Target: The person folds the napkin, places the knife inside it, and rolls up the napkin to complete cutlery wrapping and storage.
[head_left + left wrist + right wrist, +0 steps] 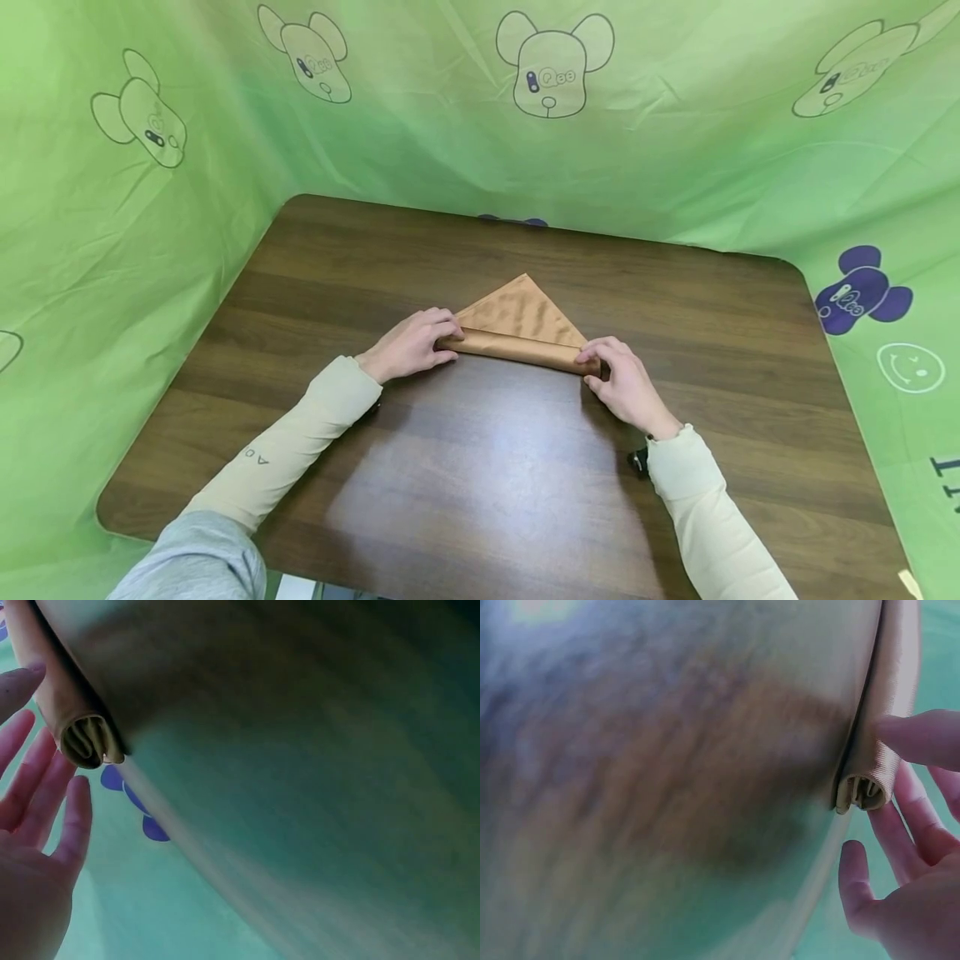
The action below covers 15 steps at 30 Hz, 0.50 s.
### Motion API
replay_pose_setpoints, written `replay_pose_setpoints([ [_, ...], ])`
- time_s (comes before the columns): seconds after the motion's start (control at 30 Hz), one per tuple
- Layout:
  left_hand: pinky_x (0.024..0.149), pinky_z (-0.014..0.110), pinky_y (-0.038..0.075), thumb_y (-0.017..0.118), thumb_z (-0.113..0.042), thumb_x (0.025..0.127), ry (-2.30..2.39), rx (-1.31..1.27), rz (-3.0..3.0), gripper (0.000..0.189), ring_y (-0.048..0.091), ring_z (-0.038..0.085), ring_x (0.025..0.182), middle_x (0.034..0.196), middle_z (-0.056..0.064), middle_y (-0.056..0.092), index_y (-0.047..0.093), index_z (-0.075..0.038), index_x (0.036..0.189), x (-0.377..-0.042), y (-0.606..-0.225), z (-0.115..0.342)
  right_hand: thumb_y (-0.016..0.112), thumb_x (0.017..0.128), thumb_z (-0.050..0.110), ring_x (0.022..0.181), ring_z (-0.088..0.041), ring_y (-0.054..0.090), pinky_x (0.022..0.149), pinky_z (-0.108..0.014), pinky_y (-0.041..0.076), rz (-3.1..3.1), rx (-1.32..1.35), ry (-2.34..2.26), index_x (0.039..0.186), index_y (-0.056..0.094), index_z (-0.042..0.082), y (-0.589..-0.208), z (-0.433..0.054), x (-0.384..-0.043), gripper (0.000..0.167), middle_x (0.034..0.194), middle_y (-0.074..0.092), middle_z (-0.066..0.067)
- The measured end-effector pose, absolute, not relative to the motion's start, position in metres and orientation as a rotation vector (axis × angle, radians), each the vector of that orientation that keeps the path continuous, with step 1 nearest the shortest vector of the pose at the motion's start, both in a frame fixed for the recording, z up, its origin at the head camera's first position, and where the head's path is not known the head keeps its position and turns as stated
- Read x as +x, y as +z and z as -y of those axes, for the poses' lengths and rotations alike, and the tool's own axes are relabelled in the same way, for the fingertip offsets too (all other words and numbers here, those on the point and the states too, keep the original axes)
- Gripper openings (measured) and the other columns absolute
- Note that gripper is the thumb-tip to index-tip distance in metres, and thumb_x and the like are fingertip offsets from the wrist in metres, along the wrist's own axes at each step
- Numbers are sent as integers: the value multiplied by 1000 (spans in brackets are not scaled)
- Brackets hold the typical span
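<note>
A copper-orange satin cloth [517, 313] lies on the table, its near part rolled into a tube and its far part a flat triangle pointing away from me. My left hand [414, 342] holds the left end of the roll between thumb and fingers. At the right end, my right hand [624, 382] grips the roll the same way. Layered spiral folds show at the roll's end [86, 741] in the left wrist view. The right wrist view shows the opposite rolled end [864, 789], with the thumb [922, 737] on the tube and the fingers beyond it.
The brown wood-grain table [315, 258] has rounded corners. Green curtain [420, 142] printed with cartoon bear heads surrounds its back and sides. Light glares off the tabletop in front of the roll. Something white [296, 587] shows below the near edge.
</note>
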<state>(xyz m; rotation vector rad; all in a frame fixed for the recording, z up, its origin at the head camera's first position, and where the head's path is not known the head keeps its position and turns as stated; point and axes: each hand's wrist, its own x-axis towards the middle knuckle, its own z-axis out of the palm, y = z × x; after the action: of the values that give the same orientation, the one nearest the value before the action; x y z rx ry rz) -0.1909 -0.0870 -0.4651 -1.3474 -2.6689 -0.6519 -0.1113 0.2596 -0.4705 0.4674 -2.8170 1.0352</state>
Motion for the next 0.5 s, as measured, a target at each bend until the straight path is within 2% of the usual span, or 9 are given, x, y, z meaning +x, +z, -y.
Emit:
replay_pose_setpoints([
  [0.3, 95, 33, 47, 80, -14, 79, -727, -1310, 2838, 28, 59, 18, 104, 106, 2, 64, 67, -9, 104, -195, -464, 88, 72, 70, -10, 106, -35, 55, 93, -49, 40, 2876, 418, 1045, 99, 64, 4, -472, -259, -118, 33, 109, 63, -14],
  [0.5, 96, 35, 47, 78, -8, 79, -712, -1335, 2867, 32, 59, 21, 106, 109, 4, 65, 65, -7, 109, -200, -463, 89, 72, 73, -9, 108, -36, 55, 94, -50, 40, 2910, 371, 1034, 102, 64, 4, -474, -260, -120, 33, 110, 63, -14],
])
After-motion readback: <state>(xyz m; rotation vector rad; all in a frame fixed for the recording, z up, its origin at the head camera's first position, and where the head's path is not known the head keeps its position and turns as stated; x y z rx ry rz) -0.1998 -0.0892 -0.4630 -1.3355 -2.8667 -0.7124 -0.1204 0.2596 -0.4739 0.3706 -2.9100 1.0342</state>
